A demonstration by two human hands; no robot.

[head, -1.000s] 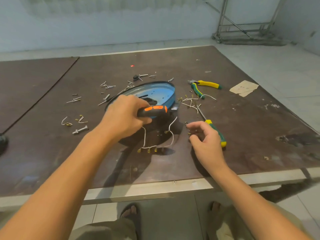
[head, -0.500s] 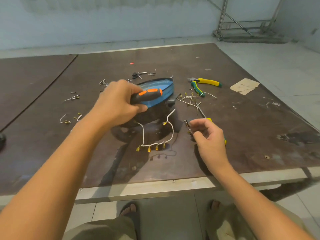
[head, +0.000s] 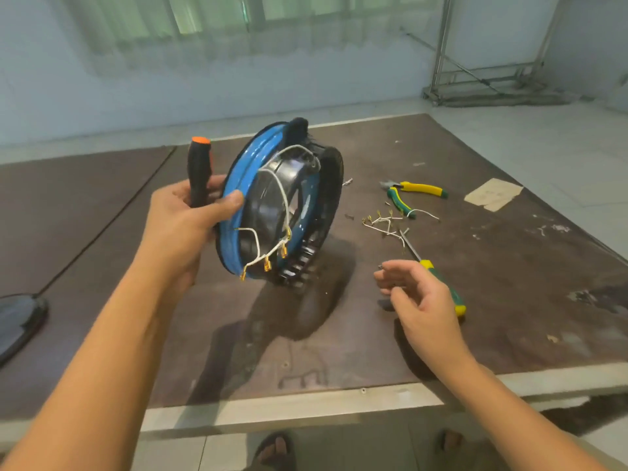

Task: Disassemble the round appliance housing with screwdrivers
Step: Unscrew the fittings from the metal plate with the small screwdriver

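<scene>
Two bare hands are at work over a brown tabletop (head: 509, 266). The left grip (head: 190, 229) is clamped on two items at once. Its thumb presses the blue rim of the round housing (head: 265, 212) at the housing's 9 o'clock edge. The same hand holds a black screwdriver (head: 200, 171) upright against that rim, orange cap at 12 o'clock.

The housing stands on edge and tilted, with its black vented side facing 3 o'clock. Whether its lowest point touches the tabletop cannot be told. White wires (head: 283, 198) with brass terminals loop across its face and hang at 6 o'clock.

The right grip (head: 421, 300) hovers at 4 o'clock from the housing, well apart from it, fingers loosely curled. A tiny glinting piece sits at the fingertips, and whether it is pinched cannot be told.

A green and yellow screwdriver (head: 441, 283) lies flat just behind this hand, its shaft pointing to 11 o'clock. Wire offcuts (head: 384, 222) lie at 3 o'clock from the housing, with pliers (head: 418, 192) beyond them and a paper scrap (head: 492, 197) farther out. A dark round object (head: 17, 321) sits at the 9 o'clock edge of view.
</scene>
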